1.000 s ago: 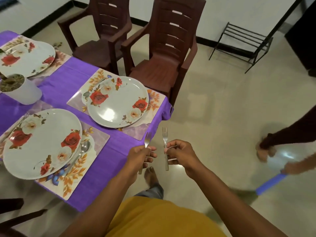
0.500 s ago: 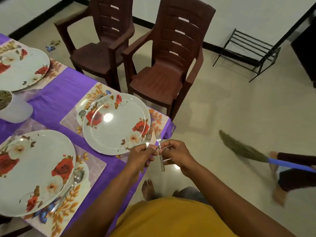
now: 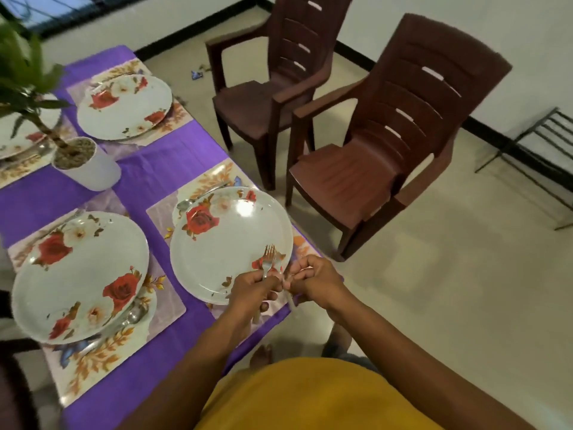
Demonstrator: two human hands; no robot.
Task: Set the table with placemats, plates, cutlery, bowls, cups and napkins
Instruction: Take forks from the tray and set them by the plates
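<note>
My left hand (image 3: 252, 288) grips a steel fork (image 3: 268, 259) whose tines stick up over the near rim of a floral plate (image 3: 231, 243). My right hand (image 3: 313, 280) pinches a second fork (image 3: 290, 297) close beside it, handle pointing down. Both hands hover together above the plate's right edge, over its floral placemat (image 3: 161, 212). A spoon (image 3: 198, 198) lies on that mat behind the plate. Another floral plate (image 3: 77, 274) sits on a placemat to the left, with a spoon (image 3: 133, 315) by its rim. The table wears a purple cloth (image 3: 173, 156).
A white pot with a plant (image 3: 86, 164) stands mid-table. Further plates (image 3: 124, 107) lie on mats at the far end. Two brown plastic chairs (image 3: 372, 169) stand along the table's right side. A black metal rack (image 3: 539, 156) is by the wall.
My hands have moved forward and left, from beyond the table edge to over the plate's rim, and the two forks have come closer together. The person with the broom has left view.
</note>
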